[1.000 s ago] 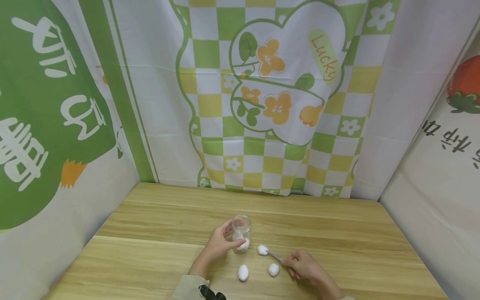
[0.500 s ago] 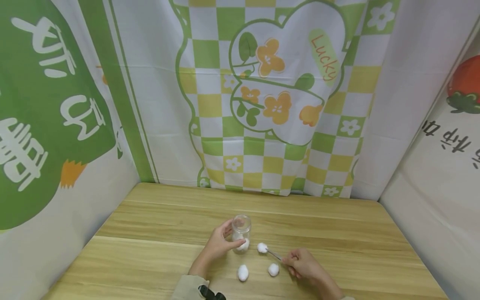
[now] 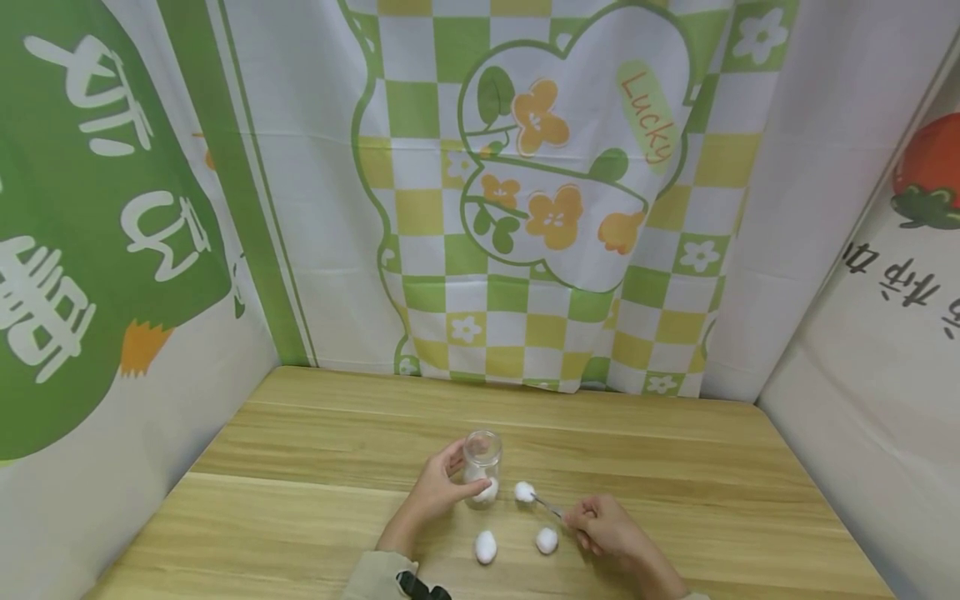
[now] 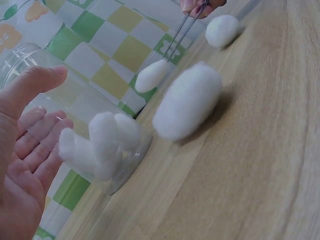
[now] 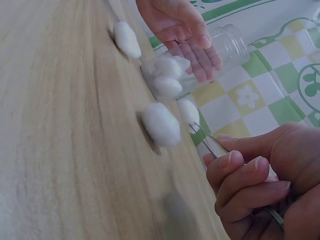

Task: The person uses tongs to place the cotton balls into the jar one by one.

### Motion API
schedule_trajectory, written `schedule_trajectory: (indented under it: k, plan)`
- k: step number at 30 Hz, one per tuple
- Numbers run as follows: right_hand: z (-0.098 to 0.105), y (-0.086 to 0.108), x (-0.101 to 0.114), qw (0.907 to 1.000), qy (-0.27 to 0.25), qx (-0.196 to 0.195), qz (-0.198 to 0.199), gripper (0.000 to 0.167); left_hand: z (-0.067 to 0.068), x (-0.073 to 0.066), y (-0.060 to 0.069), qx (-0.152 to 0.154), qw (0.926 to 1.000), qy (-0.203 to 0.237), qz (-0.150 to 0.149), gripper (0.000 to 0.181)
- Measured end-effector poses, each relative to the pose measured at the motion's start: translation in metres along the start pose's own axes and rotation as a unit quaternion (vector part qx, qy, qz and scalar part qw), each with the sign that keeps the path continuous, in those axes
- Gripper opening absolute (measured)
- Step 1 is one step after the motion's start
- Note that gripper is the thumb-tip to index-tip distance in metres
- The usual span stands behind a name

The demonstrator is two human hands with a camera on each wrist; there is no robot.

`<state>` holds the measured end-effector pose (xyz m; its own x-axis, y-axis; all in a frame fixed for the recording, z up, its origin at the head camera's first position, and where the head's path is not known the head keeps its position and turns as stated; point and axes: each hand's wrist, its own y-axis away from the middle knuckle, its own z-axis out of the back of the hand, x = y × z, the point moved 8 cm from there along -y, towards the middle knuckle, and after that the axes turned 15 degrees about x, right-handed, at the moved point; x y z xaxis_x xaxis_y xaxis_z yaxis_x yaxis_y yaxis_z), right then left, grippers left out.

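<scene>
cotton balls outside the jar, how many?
3. Head view: the far ball at the tips of the tweezers; the left ball and right ball on the table. Jar contents not counted; some may be hidden.

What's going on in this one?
A person's left hand holds a clear, lidless jar with several white cotton balls inside. The right hand grips metal tweezers, whose tips hold another cotton ball beside the jar, not yet in it. Two more balls lie on the wooden table, nearer the person.
</scene>
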<state>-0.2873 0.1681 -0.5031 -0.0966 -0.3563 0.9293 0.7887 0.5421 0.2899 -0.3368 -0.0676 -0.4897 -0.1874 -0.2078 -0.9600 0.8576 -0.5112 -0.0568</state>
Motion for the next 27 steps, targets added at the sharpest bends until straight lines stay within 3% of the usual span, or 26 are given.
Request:
schedule_trajectory:
  k: [13,27]
  plan:
    - [0.004,0.001,0.004,0.9998,0.001,-0.016,-0.007,0.02,0.001,0.002,-0.001,-0.003,0.9999,-0.01,0.001,0.077]
    - [0.007,0.008,0.017,0.9997,0.011,-0.019,0.013,0.02,-0.001,0.0,0.001,0.001,1.0,0.001,-0.002,0.075]
